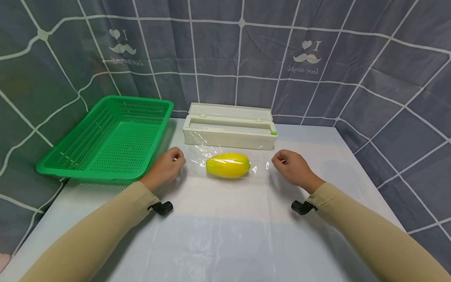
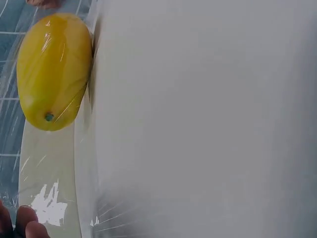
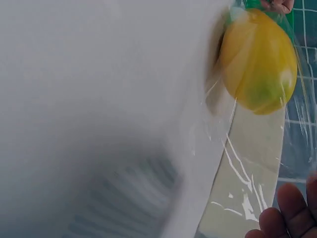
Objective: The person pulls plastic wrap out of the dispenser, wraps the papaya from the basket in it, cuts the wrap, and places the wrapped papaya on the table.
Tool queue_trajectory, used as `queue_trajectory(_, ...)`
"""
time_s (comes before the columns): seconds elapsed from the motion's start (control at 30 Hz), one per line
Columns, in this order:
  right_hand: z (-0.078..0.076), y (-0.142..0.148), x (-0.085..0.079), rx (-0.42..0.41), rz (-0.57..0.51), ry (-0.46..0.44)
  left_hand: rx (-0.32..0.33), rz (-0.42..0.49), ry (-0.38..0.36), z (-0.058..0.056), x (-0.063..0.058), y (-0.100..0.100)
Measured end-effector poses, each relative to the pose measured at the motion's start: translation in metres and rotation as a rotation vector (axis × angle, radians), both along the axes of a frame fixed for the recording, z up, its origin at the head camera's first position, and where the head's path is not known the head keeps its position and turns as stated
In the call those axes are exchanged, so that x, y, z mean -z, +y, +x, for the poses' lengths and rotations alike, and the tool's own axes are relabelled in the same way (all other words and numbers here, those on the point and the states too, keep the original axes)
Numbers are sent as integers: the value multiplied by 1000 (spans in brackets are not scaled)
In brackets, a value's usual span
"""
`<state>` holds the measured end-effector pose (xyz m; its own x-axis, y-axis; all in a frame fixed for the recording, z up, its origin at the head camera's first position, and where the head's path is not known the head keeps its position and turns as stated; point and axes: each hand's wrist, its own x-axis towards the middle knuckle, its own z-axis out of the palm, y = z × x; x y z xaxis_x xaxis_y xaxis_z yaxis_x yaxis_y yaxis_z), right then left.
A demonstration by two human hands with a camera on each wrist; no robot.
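A yellow, greenish-tipped fruit (image 1: 228, 165), shaped like a papaya, lies on its side in front of a long white box. Clear cling film (image 1: 197, 166) stretches over it, showing glare and creases. My left hand (image 1: 168, 166), left of the fruit, pinches one end of the film with curled fingers. On the opposite side my right hand (image 1: 291, 167) pinches the other end. In the left wrist view the fruit (image 2: 54, 72) shows a small dark stem spot under the film. The right wrist view has taut film folds running from the fruit (image 3: 258, 62) toward my right fingers (image 3: 292, 208).
The white cling film box (image 1: 229, 139) stands behind the fruit with its lid (image 1: 230, 111) raised and a small green piece (image 1: 273, 132) at its right end. A green perforated basket (image 1: 84, 172) sits at the left, close to my left hand. A grey checked curtain (image 1: 218, 51) surrounds the white table (image 1: 225, 243).
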<state>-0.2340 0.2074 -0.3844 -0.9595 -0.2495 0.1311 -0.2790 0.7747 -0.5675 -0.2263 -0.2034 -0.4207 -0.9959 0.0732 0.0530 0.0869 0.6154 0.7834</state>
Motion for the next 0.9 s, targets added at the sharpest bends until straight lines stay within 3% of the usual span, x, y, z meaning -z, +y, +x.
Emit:
queue_trajectory(0.17,-14,-4,6,17,-6,1,-45,-26,-33,-8,1,4)
queue_trajectory(0.27,-14,-10,7,6,-38,0,-67,-47,-52,-10,0,8)
queue_trajectory(0.4,-6,-19,5,-100,-48,-68,-84,-49,-74,-11,0,8)
queue_trajectory(0.5,-1,-21,5,-197,10,-110,-90,-39,-73,-12,0,8)
queue_trajectory(0.57,1,-22,5,-221,47,-119,-90,-40,-69,-12,-1,8)
queue_trajectory(0.9,-6,-18,-4,-161,46,-84,-97,-48,-56,-15,-3,11)
